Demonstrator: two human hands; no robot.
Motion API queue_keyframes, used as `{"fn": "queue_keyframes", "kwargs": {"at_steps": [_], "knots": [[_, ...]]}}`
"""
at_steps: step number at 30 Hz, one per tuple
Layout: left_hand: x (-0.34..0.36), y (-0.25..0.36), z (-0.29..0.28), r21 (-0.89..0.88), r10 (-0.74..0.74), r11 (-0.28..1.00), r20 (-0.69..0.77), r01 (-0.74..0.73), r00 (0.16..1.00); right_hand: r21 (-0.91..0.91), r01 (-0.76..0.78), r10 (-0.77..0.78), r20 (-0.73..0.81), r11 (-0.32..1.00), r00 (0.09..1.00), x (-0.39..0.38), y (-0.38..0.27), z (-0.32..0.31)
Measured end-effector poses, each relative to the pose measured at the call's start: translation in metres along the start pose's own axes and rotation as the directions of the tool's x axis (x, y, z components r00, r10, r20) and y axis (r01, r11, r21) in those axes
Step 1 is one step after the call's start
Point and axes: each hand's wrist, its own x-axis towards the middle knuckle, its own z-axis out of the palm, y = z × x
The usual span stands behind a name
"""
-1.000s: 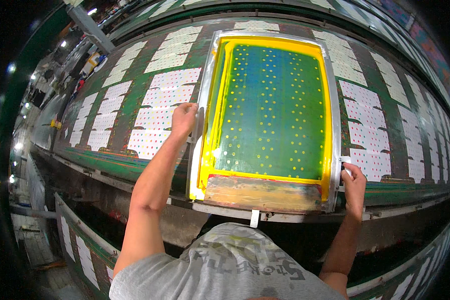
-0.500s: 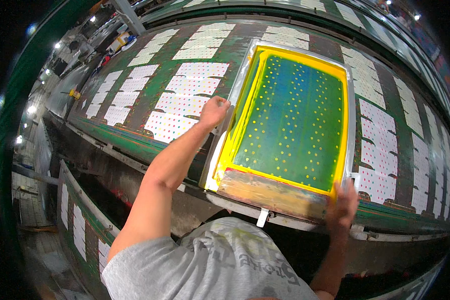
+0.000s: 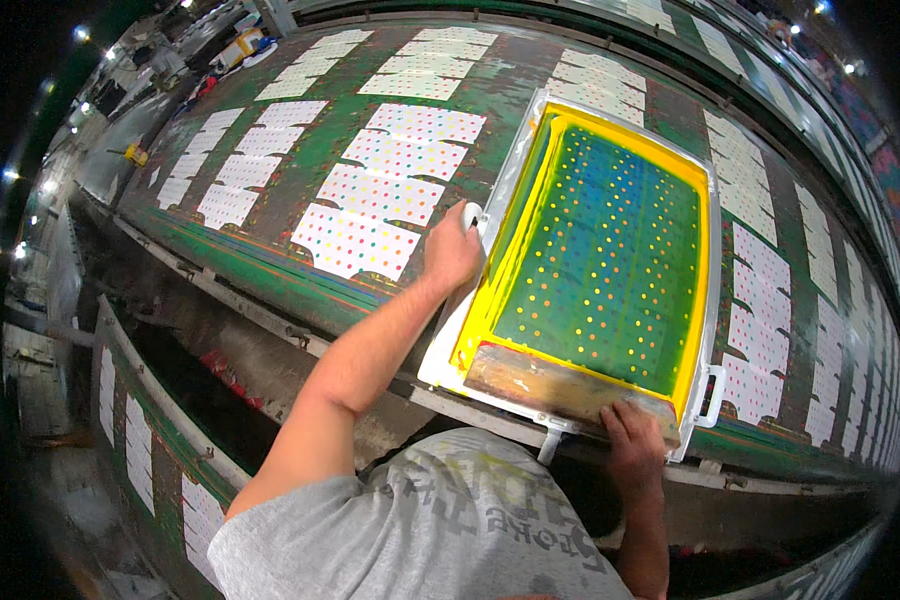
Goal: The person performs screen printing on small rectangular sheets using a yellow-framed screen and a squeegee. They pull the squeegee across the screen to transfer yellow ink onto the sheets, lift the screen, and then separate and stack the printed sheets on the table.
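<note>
A white-framed printing screen (image 3: pixel 510 180) with yellow borders and a green mesh full of small coloured dots lies on a long green table (image 3: pixel 270 260). My left hand (image 3: pixel 452 250) grips the handle on the frame's left side. My right hand (image 3: pixel 632 445) rests on a wooden squeegee (image 3: pixel 560 385) lying across the near end of the screen, fingers curled over its edge. White fabric pieces (image 3: pixel 355 240) printed with coloured dots lie in rows to the left of the screen.
More white pieces (image 3: pixel 770 300) run along the table to the right of the screen. A metal rail (image 3: pixel 220 300) edges the table's near side. A lower shelf (image 3: pixel 140 440) with white pieces sits at the left. Clutter stands far back left.
The view has swung left. My right hand has left the frame's right handle and come onto the squeegee at the near end. My left hand keeps its hold on the frame.
</note>
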Motion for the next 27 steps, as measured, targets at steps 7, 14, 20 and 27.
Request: {"fn": "queue_keyframes", "kwargs": {"at_steps": [7,14,20,27], "knots": [[-0.035,-0.015,0.025,-0.375,-0.074,0.927,-0.158,0.010,0.985,-0.018,-0.069,0.071,0.134,0.997,0.988,0.075,-0.034,0.002],[-0.033,-0.026,0.025,-0.398,-0.022,0.917,-0.126,-0.030,0.992,0.013,-0.234,0.210,0.398,0.972,0.893,0.099,-0.044,-0.030],[-0.035,-0.025,0.023,-0.521,-0.057,0.853,-0.035,0.030,0.998,-0.048,-0.190,0.196,0.268,0.981,0.943,0.070,-0.067,-0.011],[-0.036,-0.018,0.016,-0.484,-0.061,0.874,-0.034,0.037,0.998,-0.097,-0.196,0.208,0.140,0.976,0.968,0.080,-0.039,0.026]]}}
